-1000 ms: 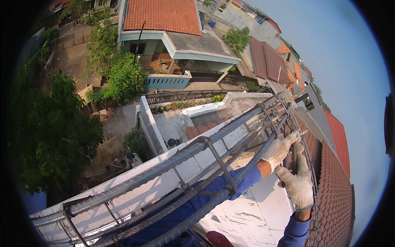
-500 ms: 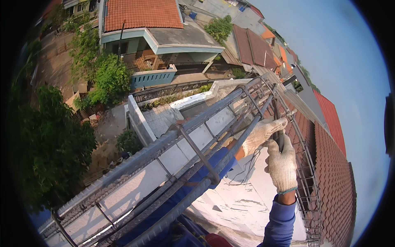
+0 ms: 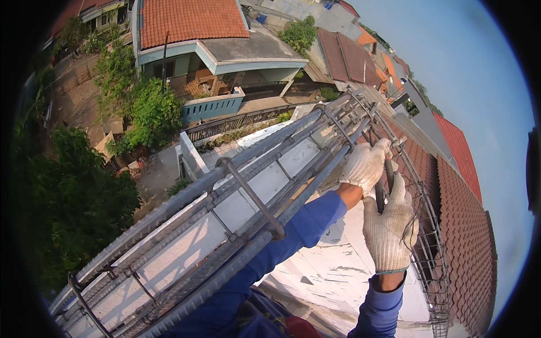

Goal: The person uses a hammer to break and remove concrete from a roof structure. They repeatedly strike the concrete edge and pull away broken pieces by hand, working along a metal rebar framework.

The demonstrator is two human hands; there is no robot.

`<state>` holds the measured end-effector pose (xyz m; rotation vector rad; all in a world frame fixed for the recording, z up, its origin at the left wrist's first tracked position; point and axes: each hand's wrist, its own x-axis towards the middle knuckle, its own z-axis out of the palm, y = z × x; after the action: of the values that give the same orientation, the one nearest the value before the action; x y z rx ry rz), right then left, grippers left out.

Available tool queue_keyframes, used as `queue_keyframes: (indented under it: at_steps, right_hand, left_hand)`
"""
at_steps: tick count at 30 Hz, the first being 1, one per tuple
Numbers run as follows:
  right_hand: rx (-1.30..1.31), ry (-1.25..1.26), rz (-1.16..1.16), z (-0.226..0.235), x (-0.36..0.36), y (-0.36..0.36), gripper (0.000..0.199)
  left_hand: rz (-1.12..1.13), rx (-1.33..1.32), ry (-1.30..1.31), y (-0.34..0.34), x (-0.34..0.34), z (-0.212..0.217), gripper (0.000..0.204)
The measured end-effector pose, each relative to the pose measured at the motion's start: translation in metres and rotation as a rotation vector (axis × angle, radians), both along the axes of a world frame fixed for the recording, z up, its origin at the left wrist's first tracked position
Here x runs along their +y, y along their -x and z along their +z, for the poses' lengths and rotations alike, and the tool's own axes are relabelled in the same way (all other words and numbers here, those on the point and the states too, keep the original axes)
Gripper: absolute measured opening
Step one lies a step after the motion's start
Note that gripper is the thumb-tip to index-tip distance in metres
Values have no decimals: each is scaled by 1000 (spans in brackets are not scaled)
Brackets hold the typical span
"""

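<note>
**Gloved hands at a steel rebar cage high above rooftops**

Rooftops fill the view from high up: a house with an orange tiled roof (image 3: 189, 19) sits at top centre, green trees (image 3: 73, 197) crowd the left side, and a long red tiled roof (image 3: 468, 225) runs down the right edge under pale blue sky. Directly below lies a white, patchy concrete slab (image 3: 338, 270).

Across the middle, from lower left to upper right, stretches a long rebar cage (image 3: 225, 219) made of thick ribbed steel bars tied together by thinner bent stirrups. A second, narrower stretch of steel frame (image 3: 431, 265) curves down the right side.

Both hands wear white knitted gloves, and both arms are in blue sleeves. The left hand (image 3: 366, 164) reaches through the cage bars and is closed around a dark upright bar (image 3: 387, 172) near the far end of the cage. The right hand (image 3: 389, 228) sits just below and beside it, fingers curled round the same bar; thin dark tie wire (image 3: 414, 222) hangs against its glove. The two gloves nearly touch.
</note>
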<state>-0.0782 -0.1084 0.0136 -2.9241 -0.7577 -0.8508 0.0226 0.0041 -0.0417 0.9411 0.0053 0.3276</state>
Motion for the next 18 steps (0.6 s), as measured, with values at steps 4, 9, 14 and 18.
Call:
queue_keyframes:
  at_steps: [4,9,14,18]
  right_hand:
    - [-106,7,-157,-17,17,-11,54]
    - [536,-405,-168,-15,1,-33,40]
    - [1735,-1573,363,-40,-30,-54,42]
    - [1445,-1230,192,-51,-29,-54,43]
  left_hand:
    - [-23,107,-118,3,3,3,49]
    - [-254,-51,86,13,20,-8,52]
    - [-478,-148,203,14,20,-16,45]
    - [-325,-72,229,5,17,-18,36]
